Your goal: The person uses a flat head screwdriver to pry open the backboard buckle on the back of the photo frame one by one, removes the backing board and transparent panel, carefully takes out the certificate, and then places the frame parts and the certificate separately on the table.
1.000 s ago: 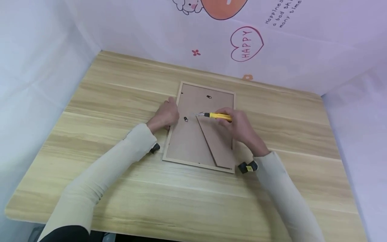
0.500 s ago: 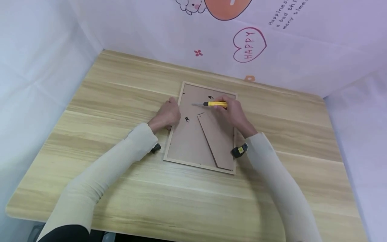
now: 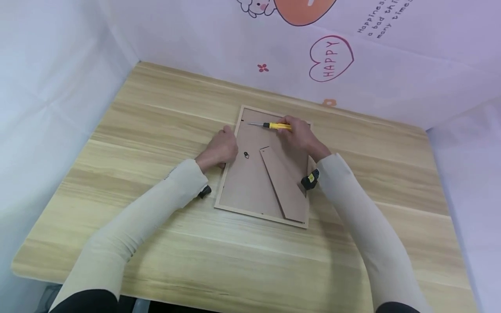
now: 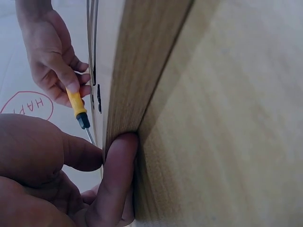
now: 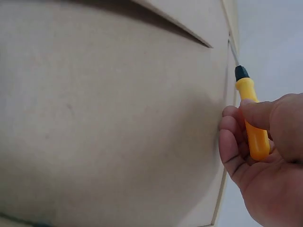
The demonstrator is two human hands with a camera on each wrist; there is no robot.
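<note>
A picture frame (image 3: 238,191) lies back side up on the table, its brown backing board and angled stand leg (image 3: 285,187) showing. My left hand (image 3: 222,147) grips the frame's left edge; in the left wrist view, thumb and finger pinch the wooden side (image 4: 142,61). My right hand (image 3: 300,134) holds a screwdriver (image 3: 279,126) by its yellow handle, over the upper part of the board. Its metal shaft points left, toward a small black tab (image 3: 242,120) at the frame's inner edge. In the right wrist view the fingers curl round the handle (image 5: 256,137).
A small black hanging hook (image 3: 246,155) sits on the left of the backing board. The wooden table (image 3: 168,256) extends around the frame, with a printed white cloth (image 3: 203,39) behind it. Both wrists carry black cameras (image 3: 310,179).
My right hand has moved the screwdriver up the board, away from the top of the stand leg toward the upper left tab. My left hand has stayed on the frame's edge.
</note>
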